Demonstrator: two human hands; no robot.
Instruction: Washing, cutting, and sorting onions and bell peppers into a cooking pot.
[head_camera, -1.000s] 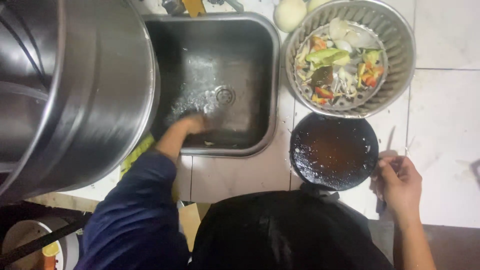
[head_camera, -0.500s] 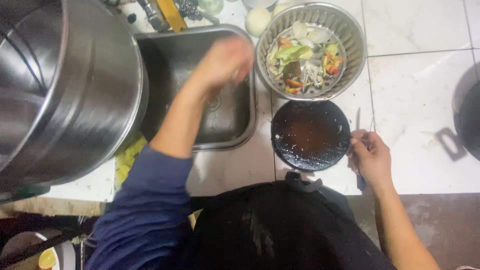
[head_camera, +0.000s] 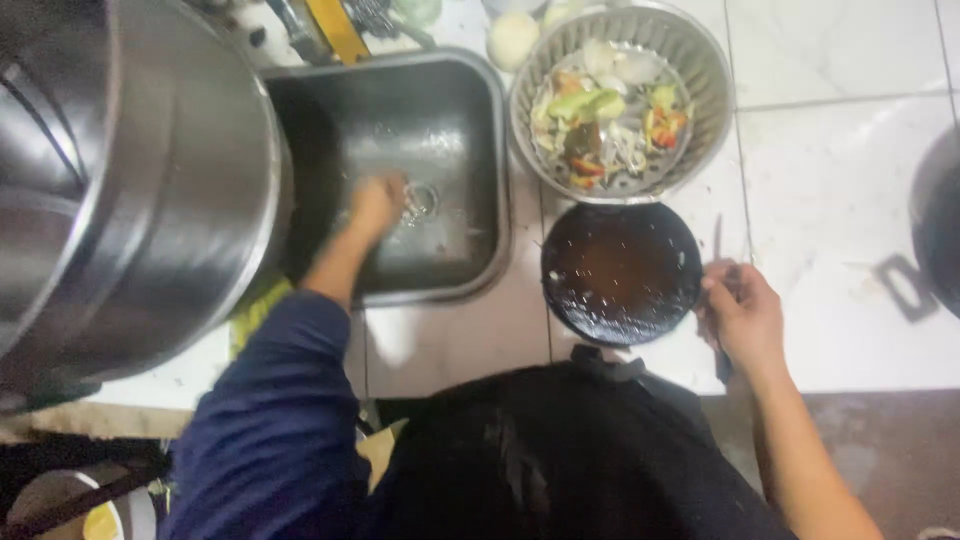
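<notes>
Left hand: my left hand (head_camera: 378, 203) is down in the rectangular stainless steel sink (head_camera: 470, 260), right beside the round drain (head_camera: 421, 200); the fingers look curled toward the drain, but blur keeps me from telling whether they hold anything.
Right hand: my right hand (head_camera: 745, 318) rests on the white tiled table (head_camera: 840, 200), fingers closed around a thin dark-handled utensil (head_camera: 719, 262) that lies along the right edge of the pan.
Pan: the round black pan with brownish residue (head_camera: 620, 272) sits on the table just right of the sink and just below the colander, its rim touching or nearly touching the colander's.
Colander: the perforated metal colander of mixed chopped vegetables (head_camera: 622, 100) stands behind the pan, near the sink's far right corner.
Large pot: a big stainless steel pot (head_camera: 130, 190) crowds the sink's left side, so my forearm has little room there.
Doing it well, as I judge: I keep the left wrist low and clear of the pot wall, work the fingers around the drain gently, and hold the right hand steady so the utensil neither slides nor nudges the pan toward the sink.
</notes>
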